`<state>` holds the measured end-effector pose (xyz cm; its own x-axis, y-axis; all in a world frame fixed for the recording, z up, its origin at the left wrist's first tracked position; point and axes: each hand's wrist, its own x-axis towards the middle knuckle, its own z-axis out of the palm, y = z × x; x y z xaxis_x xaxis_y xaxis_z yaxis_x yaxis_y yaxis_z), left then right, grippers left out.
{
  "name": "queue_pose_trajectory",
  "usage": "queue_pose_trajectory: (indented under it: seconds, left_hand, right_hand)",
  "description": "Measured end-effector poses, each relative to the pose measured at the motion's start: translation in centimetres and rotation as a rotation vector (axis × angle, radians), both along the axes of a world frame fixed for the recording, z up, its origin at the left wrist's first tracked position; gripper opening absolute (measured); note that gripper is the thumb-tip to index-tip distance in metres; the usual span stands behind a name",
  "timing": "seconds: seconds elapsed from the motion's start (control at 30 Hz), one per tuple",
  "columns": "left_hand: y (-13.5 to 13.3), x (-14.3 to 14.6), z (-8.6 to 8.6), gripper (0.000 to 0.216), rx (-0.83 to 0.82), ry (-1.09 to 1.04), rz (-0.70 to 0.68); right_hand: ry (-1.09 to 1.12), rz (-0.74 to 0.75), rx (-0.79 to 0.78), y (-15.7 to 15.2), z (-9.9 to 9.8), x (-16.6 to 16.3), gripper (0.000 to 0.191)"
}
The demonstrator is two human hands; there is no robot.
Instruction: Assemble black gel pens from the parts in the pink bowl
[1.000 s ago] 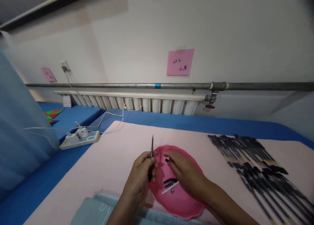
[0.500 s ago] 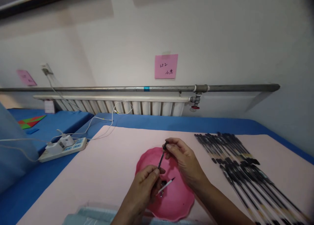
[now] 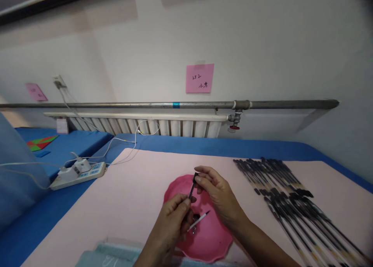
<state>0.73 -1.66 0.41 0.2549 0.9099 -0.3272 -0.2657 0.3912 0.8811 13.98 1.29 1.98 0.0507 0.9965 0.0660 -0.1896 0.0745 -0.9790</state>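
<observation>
My left hand (image 3: 171, 220) is closed round the lower end of a thin black pen (image 3: 192, 188) held over a pink plastic dish (image 3: 210, 240). The fingertips of my right hand (image 3: 215, 193) pinch the pen's upper end, where a small black cap or tip sits. Inside the dish lie a white pen refill (image 3: 199, 220) and a few small parts, partly hidden by my left hand. A long row of black pens (image 3: 294, 205) is laid out on the pink mat to the right.
A pink mat (image 3: 131, 197) covers a blue table (image 3: 247, 147). A white power strip (image 3: 78, 174) with plugs and cables sits at the left. A radiator (image 3: 145, 125) and a metal pipe (image 3: 175, 104) run along the wall behind. A light blue cloth (image 3: 107, 259) lies at the near edge.
A second ago my left hand held the pen upright alone while my right hand was over the dish. Now my right hand pinches the pen's top end, and the pen tilts right.
</observation>
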Motion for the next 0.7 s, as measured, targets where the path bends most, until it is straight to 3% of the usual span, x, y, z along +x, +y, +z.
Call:
queue_pose_trajectory:
  seconds: [0.3, 0.7]
  left_hand:
    - [-0.2, 0.5, 0.3, 0.043, -0.074, -0.006, 0.166]
    - [0.0, 0.5, 0.5, 0.041, -0.117, 0.039, 0.159]
  right_hand:
    - [0.007, 0.048, -0.063, 0.2, -1.4, -0.6, 0.029]
    - [0.023, 0.081, -0.113, -0.7, -1.6, -1.6, 0.020]
